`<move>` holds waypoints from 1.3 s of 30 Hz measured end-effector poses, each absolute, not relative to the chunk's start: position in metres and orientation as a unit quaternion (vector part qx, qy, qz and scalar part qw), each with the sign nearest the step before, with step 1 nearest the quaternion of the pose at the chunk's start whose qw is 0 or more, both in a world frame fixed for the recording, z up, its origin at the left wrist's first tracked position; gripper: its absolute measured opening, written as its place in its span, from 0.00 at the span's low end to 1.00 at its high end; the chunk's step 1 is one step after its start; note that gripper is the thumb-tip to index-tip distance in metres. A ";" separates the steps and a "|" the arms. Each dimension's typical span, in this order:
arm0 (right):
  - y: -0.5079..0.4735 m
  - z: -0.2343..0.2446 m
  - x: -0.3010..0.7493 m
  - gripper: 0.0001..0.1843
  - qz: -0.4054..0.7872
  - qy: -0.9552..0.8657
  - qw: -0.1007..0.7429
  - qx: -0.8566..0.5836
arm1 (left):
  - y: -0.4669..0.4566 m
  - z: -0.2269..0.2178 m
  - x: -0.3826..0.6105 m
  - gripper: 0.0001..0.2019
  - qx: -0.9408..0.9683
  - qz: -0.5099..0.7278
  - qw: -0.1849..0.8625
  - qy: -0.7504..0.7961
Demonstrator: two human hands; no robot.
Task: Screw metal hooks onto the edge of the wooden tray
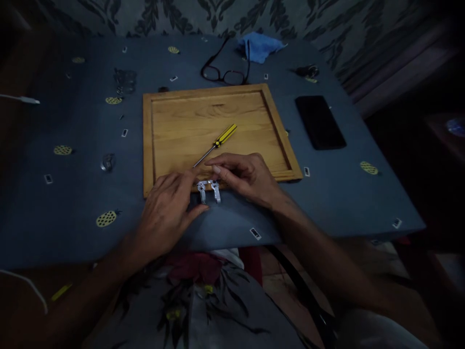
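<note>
A small silver metal part (209, 190) with two hanging prongs is held at the front rim of a wooden tray (214, 94). My left hand (167, 213) pinches its left side between thumb and fingers. My right hand (247, 177) has its fingers curled over the part's right side from above. A screwdriver with a yellow and black handle (218, 143) lies slantwise in the tray, its tip close to my right fingers.
The tray lies on a blue cloth-covered table (65, 194). Black-rimmed glasses (227, 72) and a blue cloth (259, 46) lie behind it, a dark phone (319, 121) to its right. Small shiny objects (108, 162) and a clear one (125, 80) lie left.
</note>
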State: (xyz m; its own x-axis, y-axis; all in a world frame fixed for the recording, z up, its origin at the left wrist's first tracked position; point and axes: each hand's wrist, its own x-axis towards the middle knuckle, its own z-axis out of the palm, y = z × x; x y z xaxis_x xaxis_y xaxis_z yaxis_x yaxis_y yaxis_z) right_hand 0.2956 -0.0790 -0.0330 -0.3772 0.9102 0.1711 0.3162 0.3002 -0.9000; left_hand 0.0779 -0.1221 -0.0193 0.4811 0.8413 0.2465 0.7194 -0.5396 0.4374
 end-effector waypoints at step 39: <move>-0.078 -0.034 0.298 0.20 0.429 -0.712 0.356 -0.427 | -0.121 0.002 0.045 0.39 0.831 0.198 0.167 0.492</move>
State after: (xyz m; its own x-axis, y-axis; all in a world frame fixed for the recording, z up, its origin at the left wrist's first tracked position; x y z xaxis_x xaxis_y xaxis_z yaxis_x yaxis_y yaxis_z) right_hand 0.2976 -0.0778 -0.0343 -0.3821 0.9133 0.1408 0.3023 0.2675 -0.9149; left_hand 0.0445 -0.1213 0.0019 0.4373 0.8841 0.1649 0.7516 -0.4599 0.4729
